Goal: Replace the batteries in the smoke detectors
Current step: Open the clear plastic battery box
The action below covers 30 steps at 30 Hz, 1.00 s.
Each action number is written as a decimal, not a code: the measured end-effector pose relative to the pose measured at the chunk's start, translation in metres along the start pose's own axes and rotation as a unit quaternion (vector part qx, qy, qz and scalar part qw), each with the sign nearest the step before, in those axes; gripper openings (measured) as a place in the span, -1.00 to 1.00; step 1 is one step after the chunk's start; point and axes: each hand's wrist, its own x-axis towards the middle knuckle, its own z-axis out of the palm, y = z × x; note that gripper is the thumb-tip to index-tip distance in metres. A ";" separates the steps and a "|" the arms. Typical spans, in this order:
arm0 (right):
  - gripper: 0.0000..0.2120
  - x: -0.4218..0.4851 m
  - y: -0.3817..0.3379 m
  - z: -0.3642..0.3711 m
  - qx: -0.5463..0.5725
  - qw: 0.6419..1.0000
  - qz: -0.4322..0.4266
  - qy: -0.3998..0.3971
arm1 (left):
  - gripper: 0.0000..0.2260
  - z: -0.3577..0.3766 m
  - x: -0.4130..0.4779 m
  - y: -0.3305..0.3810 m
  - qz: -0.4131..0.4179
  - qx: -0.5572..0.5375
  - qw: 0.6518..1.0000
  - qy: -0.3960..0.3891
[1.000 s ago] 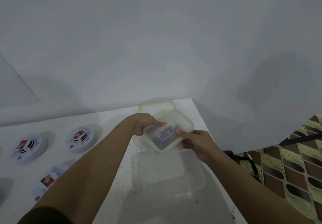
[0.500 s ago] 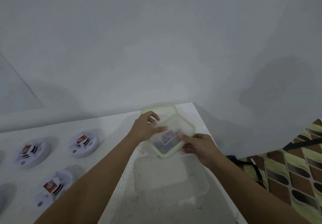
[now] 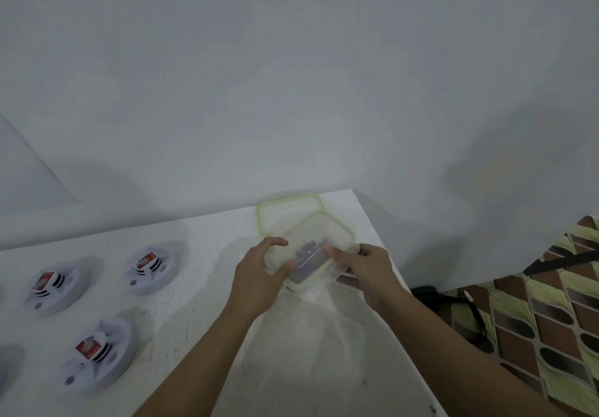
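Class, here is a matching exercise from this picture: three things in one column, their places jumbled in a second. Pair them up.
Things
1. small clear plastic box with green-rimmed lid
2. white round smoke detectors
3. large clear plastic tub

Places
A. left part of the white table
B. near the person, between the forearms
C. held between the left hand and the right hand

Pairs: 1-C, 2-A, 3-B

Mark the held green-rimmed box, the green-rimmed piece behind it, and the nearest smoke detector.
green-rimmed box (image 3: 316, 236): head view, clear lid centre.
green-rimmed piece (image 3: 285, 214): head view, its clear panel.
nearest smoke detector (image 3: 100, 355): head view, middle of its top.
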 end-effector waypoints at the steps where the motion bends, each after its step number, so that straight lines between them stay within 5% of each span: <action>1: -0.62 -0.001 -0.001 -0.001 -0.027 0.999 -0.014 0.017 | -0.76 0.000 0.002 0.001 -0.005 -0.010 1.000 0.007; 7: -0.54 -0.006 -0.004 -0.006 -0.163 0.979 -0.094 0.072 | -0.53 -0.007 0.009 0.002 -0.071 -0.058 0.995 0.048; 11: -0.31 -0.001 -0.008 -0.016 -0.208 0.969 -0.098 0.087 | -0.49 -0.012 0.014 -0.002 -0.123 -0.052 0.991 0.024; 18: -0.57 0.011 -0.032 -0.017 -0.176 0.982 -0.073 0.013 | -0.58 -0.024 0.027 0.009 -0.151 -0.001 0.989 0.006; 30: -0.73 0.012 -0.034 -0.007 -0.186 0.974 -0.115 0.057 | -0.70 -0.024 0.025 0.017 -0.185 -0.175 0.965 0.060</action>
